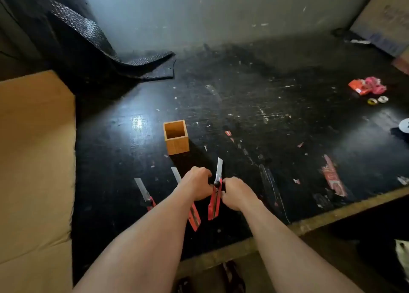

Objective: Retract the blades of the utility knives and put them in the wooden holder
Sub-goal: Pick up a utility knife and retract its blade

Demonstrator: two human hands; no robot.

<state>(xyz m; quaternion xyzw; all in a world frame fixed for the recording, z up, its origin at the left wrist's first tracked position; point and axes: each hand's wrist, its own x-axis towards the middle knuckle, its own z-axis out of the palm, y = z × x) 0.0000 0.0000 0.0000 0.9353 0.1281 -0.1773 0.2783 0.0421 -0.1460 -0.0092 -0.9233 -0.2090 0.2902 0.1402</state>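
Near the bench (265, 107) front edge, both hands' fingers pinch the red utility knife (215, 201), blade (219, 168) fully out; a slip could cut me. Wooden holder (176, 137) stands empty, just beyond.

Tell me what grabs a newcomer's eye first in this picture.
The eye goes first to the red utility knife held between the left hand and right hand near the table's front edge, its blade fully out and pointing away. Two more knives with extended blades lie to its left, one partly under the left forearm. Beyond them, the empty wooden holder stands upright on the scuffed black table.
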